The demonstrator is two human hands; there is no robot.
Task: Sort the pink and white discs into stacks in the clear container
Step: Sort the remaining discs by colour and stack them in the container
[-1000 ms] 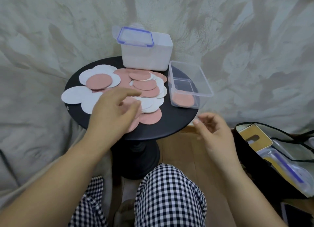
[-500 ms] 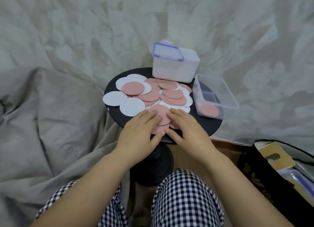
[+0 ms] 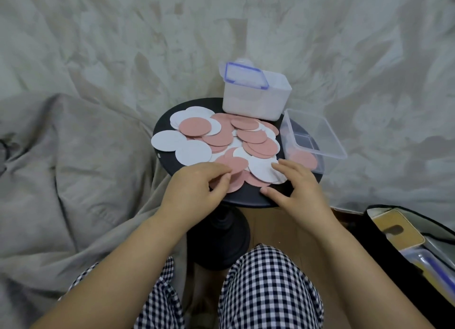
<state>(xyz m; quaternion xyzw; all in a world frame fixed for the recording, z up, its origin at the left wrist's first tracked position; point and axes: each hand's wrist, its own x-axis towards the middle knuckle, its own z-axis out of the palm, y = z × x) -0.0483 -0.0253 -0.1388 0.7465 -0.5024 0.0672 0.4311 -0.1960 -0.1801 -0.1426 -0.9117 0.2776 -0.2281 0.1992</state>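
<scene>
A person sits over a small round black tabletop [image 3: 247, 197], both hands at its near edge. The left hand [image 3: 197, 185] has its fingers curled, and thumb and fingertips appear to pinch the rim of a pink disc [image 3: 237, 182]; gripping by the rim is probably the easiest way to peel a thin disc off its neighbours. The right hand [image 3: 299, 185] is open, its spread fingertips resting on a white disc [image 3: 263, 169] just beside the pink one, likely to keep the heap from sliding.

Beyond both hands lies the pile of discs [image 3: 246, 139], pink and white overlapping, all flat and face up (being round, they have no long axis). Beyond and to the right of the right hand sits the clear container [image 3: 334, 137], open side up, its long axis running away from the person. A low pink stack [image 3: 304, 160] lies in its near end; no white stack shows, so the sorting looks barely begun. Past the pile stands a white box [image 3: 256, 104] with a blue-edged lid.
</scene>
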